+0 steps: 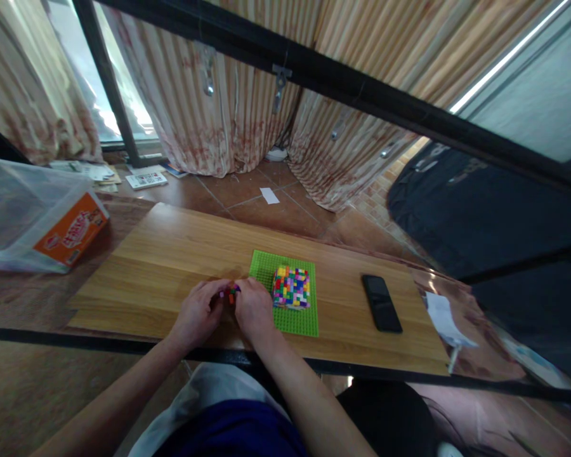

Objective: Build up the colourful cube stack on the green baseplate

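Note:
Small toy bricks (231,297) in red, orange and purple show between my two hands, low over the wooden board. My left hand (200,314) has its fingers curled, with a pinkish brick (221,294) at the fingertips. Pinched at the fingertips of my right hand (255,308) is a purple brick (238,288); its fingers partly hide it. Whether the bricks are joined I cannot tell. Just right of my right hand, a block of many-coloured bricks (292,287) stands on a green studded baseplate (297,324).
The wooden board (342,336) lies on a table with a dark front edge. A black phone (381,303) rests on its right part, with white paper (445,319) beyond. At left stands a clear plastic bin (23,209) with an orange label. A dark metal bar (314,70) crosses above.

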`<state>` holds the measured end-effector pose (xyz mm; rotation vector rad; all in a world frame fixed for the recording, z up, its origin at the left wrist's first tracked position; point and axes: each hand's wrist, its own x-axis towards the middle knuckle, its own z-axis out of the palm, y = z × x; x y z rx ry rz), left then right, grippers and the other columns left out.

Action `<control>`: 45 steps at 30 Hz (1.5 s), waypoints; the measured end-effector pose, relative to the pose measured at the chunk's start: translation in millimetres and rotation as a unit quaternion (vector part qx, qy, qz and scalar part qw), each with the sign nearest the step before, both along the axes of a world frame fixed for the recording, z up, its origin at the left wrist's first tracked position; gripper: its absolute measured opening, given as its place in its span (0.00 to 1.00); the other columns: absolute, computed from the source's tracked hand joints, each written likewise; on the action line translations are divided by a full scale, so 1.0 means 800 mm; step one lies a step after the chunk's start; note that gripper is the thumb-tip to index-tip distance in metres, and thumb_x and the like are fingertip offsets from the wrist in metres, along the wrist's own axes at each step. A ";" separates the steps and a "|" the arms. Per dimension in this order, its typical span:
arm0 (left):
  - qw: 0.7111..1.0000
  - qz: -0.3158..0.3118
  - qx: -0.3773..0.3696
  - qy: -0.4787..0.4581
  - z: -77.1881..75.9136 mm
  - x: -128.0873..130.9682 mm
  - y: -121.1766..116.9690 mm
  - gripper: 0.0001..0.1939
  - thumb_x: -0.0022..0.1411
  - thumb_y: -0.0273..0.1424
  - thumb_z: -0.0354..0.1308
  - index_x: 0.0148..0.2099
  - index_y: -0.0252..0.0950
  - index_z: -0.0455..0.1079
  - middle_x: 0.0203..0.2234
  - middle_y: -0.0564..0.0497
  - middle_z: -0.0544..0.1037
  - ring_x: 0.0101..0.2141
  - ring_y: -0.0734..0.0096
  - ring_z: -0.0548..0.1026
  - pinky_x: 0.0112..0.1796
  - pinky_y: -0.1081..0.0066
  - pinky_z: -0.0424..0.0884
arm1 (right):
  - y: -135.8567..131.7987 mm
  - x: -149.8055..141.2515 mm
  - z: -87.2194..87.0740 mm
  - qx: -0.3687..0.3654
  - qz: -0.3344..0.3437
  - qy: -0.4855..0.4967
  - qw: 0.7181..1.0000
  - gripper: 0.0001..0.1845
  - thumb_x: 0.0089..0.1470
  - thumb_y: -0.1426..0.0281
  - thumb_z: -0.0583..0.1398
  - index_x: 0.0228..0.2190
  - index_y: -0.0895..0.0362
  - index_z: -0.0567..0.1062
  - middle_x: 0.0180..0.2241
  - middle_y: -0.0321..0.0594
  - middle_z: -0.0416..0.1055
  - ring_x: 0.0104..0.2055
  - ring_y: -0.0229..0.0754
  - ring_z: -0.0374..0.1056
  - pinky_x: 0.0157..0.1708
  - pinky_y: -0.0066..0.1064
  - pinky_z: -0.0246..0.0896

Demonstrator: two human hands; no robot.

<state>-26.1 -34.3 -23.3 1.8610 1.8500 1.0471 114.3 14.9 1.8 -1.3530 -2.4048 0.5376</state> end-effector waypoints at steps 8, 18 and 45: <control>0.999 -0.015 0.018 -0.025 0.012 -0.001 -0.004 0.16 0.65 0.39 0.47 0.47 0.37 0.71 0.41 0.45 0.79 0.43 0.63 0.75 0.47 0.62 0.72 | -0.014 0.006 0.015 -0.029 0.030 0.152 0.987 0.15 0.60 0.76 0.53 0.44 0.55 0.75 0.40 0.43 0.74 0.44 0.43 0.69 0.48 0.33 0.63; 0.997 -0.043 0.059 -0.023 0.017 -0.002 -0.007 0.14 0.67 0.38 0.49 0.44 0.36 0.72 0.37 0.47 0.79 0.39 0.65 0.76 0.44 0.66 0.71 | -0.017 0.003 0.016 -0.048 0.011 0.204 0.978 0.13 0.57 0.77 0.55 0.40 0.56 0.76 0.37 0.41 0.74 0.40 0.41 0.69 0.44 0.31 0.65; 0.996 -0.005 0.087 -0.018 -0.004 -0.012 -0.003 0.15 0.64 0.43 0.54 0.42 0.38 0.74 0.35 0.50 0.80 0.36 0.67 0.78 0.42 0.68 0.74 | 0.041 0.162 0.033 0.042 -0.224 0.297 0.927 0.08 0.54 0.70 0.59 0.33 0.56 0.80 0.33 0.41 0.77 0.35 0.41 0.72 0.36 0.31 0.66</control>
